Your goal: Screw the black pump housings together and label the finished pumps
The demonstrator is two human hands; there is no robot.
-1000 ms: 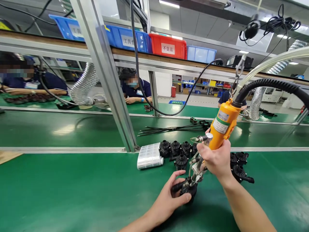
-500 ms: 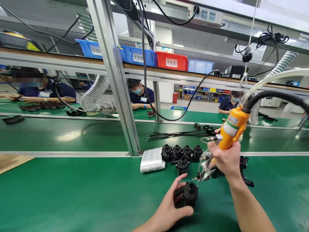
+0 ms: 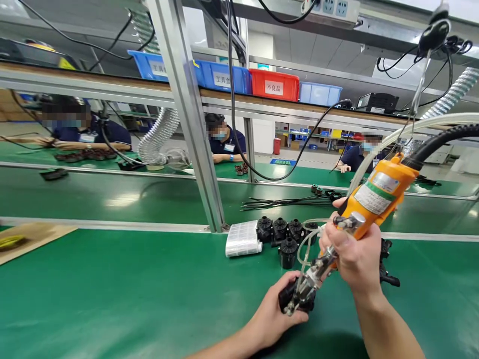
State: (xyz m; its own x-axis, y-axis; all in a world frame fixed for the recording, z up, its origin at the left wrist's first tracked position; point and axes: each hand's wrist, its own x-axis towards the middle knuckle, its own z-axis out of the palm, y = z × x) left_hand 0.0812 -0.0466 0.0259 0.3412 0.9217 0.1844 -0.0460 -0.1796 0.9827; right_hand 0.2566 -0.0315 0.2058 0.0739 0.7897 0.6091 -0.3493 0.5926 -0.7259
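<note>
And here's the left hand, thumb and fingers curled round the black housing, low on the green bench at five o'clock in view. At two o'clock from it, the right hand is wrapped round the orange driver — long axis slanting down toward between seven and eight o'clock, metal tip overlapping the housing. Touching? Can't tell — but the left hand's nearer.

I can see the left hand cupped down low, while the right hand, higher up, wraps closed in a grip.
</note>
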